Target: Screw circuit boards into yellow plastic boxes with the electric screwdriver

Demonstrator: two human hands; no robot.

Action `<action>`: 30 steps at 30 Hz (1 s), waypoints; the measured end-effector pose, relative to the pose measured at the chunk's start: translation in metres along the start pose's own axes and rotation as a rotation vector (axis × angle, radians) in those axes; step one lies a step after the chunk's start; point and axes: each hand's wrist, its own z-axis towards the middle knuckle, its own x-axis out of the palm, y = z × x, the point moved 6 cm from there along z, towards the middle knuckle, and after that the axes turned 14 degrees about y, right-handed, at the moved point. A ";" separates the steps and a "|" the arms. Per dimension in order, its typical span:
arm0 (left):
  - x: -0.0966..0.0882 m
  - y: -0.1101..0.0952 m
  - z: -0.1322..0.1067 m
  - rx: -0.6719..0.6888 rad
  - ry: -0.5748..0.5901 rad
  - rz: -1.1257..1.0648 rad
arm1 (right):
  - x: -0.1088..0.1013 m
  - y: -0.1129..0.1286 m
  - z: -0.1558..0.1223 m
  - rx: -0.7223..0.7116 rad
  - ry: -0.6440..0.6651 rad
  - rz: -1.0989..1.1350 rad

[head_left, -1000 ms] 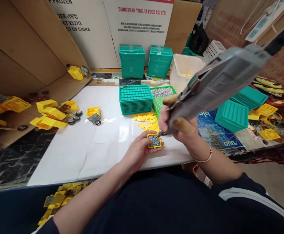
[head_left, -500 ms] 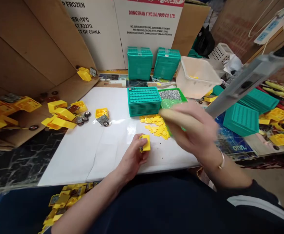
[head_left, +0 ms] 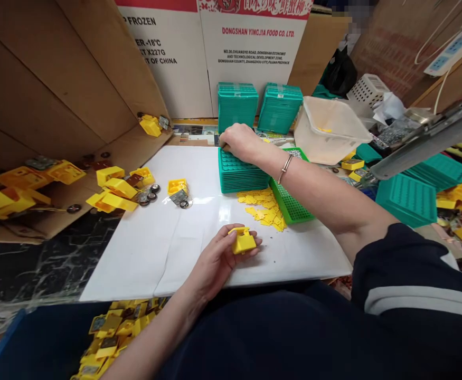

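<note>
My left hand [head_left: 218, 258] is closed around a small yellow plastic housing [head_left: 244, 241] above the front of the white work surface, thumb on its near side. My right hand [head_left: 242, 141] reaches to the back left corner of a stack of teal trays [head_left: 242, 177]. Its fingers bend down at the top tray, fingertips pinched together; whatever is between them is hidden. Loose flat yellow plastic pieces [head_left: 268, 208] lie in front of the stack. Under my right forearm is a green perforated basket [head_left: 294, 203] with small silvery parts.
On the left, a yellow housing with wired parts [head_left: 178, 187] lies near a heap of others [head_left: 115, 190]. Wrapped teal trays [head_left: 236, 108] and a translucent bin [head_left: 329, 132] stand behind. A grey bar-shaped device [head_left: 432, 134] slants in from the right. More housings [head_left: 112, 327] fill a container below.
My right hand has moved left and away from me, from over the green basket to the teal tray stack. The yellow housing in my left hand has turned. The whole view has shifted slightly.
</note>
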 end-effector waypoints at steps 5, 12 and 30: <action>0.001 -0.002 -0.002 0.090 -0.003 0.024 | -0.011 0.005 -0.023 0.007 -0.113 0.138; 0.002 -0.006 0.000 0.349 -0.082 0.135 | 0.023 0.061 -0.149 -0.182 -0.262 0.968; 0.006 0.006 0.007 0.264 -0.074 0.314 | 0.086 0.058 -0.173 -0.101 0.077 1.347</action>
